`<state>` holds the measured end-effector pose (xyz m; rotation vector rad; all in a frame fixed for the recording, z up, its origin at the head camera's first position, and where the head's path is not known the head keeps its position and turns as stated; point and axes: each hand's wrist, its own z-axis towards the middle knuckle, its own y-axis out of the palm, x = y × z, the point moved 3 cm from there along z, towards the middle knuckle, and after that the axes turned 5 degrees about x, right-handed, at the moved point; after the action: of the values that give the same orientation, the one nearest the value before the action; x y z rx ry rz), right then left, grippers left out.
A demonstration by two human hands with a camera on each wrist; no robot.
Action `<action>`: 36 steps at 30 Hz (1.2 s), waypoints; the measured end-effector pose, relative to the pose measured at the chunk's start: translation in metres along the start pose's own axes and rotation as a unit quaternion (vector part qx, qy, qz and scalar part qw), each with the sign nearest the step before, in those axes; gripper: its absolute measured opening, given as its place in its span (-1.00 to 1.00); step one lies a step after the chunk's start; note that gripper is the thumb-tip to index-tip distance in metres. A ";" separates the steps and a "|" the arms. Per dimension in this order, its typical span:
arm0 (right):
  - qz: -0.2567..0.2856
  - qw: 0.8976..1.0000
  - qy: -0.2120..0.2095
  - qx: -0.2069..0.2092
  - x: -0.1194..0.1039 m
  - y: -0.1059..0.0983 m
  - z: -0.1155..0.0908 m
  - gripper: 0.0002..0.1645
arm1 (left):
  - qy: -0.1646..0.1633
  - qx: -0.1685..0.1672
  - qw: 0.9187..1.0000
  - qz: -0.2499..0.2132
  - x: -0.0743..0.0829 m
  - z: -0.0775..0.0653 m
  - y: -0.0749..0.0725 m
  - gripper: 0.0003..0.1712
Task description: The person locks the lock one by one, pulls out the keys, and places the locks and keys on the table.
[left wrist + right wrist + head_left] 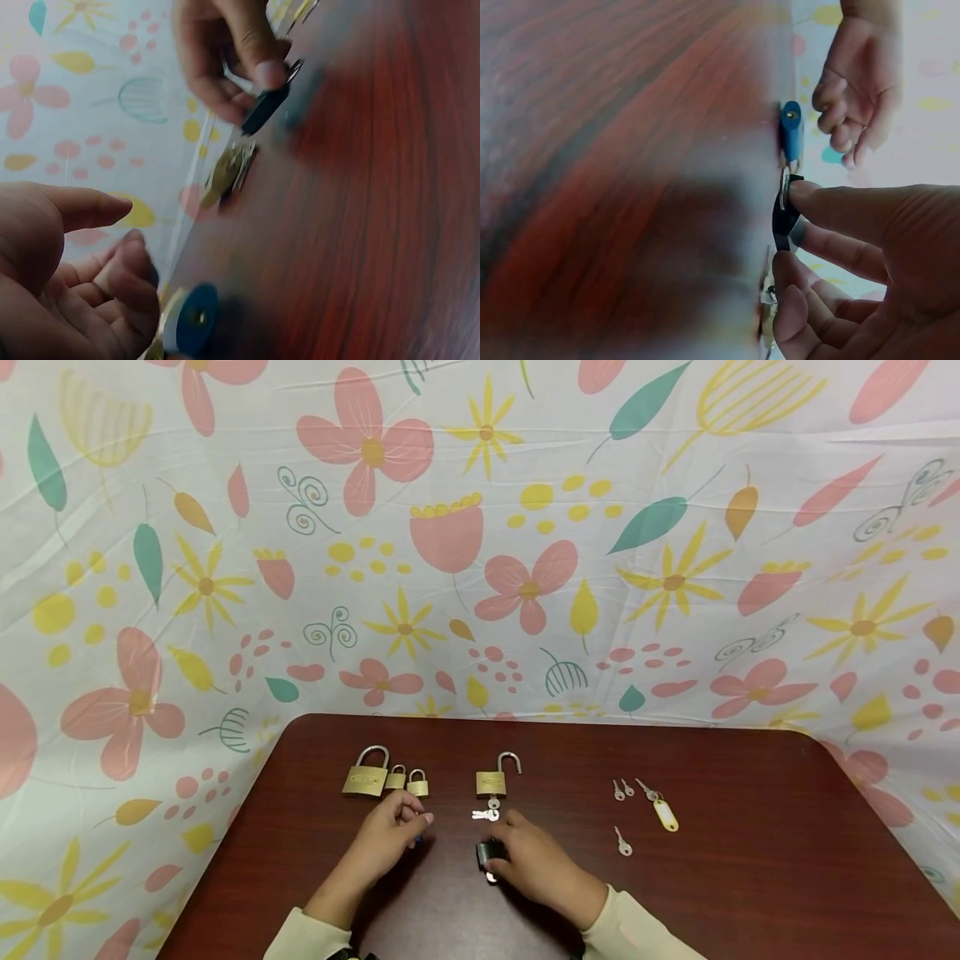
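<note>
My right hand (536, 860) pinches a small black padlock (784, 219) between thumb and fingers, low over the front middle of the table. Its silver shackle shows by the thumb in the right wrist view. To the left, my left hand (390, 831) holds nothing, its fingers loosely bent and the thumb apart from them. A blue padlock (196, 319) stands on the table just beyond the left fingers, mostly hidden behind them in the head view. Beyond the right hand lies a brass padlock (491, 784) with its shackle swung open, with small silver keys (486, 815) at its bottom.
A large brass padlock (365, 781) and two small brass padlocks (417, 788) stand at the back left of the dark red table (720, 877). Several loose keys (624, 843) lie to the right, one with a yellow tag (665, 815). A flowered cloth (450, 610) hangs behind the table.
</note>
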<state>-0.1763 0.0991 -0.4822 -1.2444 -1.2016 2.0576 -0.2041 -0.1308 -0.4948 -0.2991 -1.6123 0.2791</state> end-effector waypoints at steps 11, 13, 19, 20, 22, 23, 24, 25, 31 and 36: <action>0.036 0.998 0.033 0.034 -0.003 -0.027 0.004 -0.65 | 0.011 -0.113 0.993 -0.040 0.020 -0.008 0.037 -0.57; 0.039 0.997 0.039 0.046 -0.004 -0.033 0.006 -0.67 | 0.010 -0.123 0.991 -0.059 0.024 -0.008 0.044 -0.57; 0.053 0.995 0.061 0.066 -0.006 -0.043 0.005 -0.65 | -0.007 -0.153 0.982 -0.113 0.034 -0.008 0.062 -0.51; 0.054 0.994 0.063 0.068 -0.006 -0.045 0.005 -0.64 | -0.010 -0.158 0.980 -0.118 0.036 -0.008 0.065 -0.51; 0.057 0.994 0.065 0.071 -0.007 -0.046 0.004 -0.64 | -0.012 -0.164 0.978 -0.125 0.039 -0.008 0.070 -0.51; 0.059 0.994 0.065 0.071 -0.007 -0.046 0.004 -0.65 | -0.012 -0.165 0.978 -0.130 0.040 -0.008 0.072 -0.53; 0.059 0.994 0.065 0.071 -0.007 -0.045 0.004 -0.64 | -0.013 -0.165 0.977 -0.135 0.041 -0.008 0.075 -0.55; 0.059 0.994 0.065 0.072 -0.007 -0.045 0.004 -0.64 | -0.013 -0.165 0.976 -0.139 0.042 -0.008 0.077 -0.57; 0.057 0.992 0.074 0.090 -0.006 -0.040 0.005 -0.62 | -0.020 -0.156 0.973 -0.168 0.045 -0.006 0.083 -0.65; 0.064 0.987 0.095 0.114 -0.003 -0.041 0.006 -0.50 | -0.033 -0.157 0.966 -0.203 0.047 -0.005 0.084 -0.62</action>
<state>-0.1820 0.1157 -0.4445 -1.3995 -0.7949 2.0444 -0.1996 -0.0353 -0.4807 -0.1944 -1.7407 -0.2855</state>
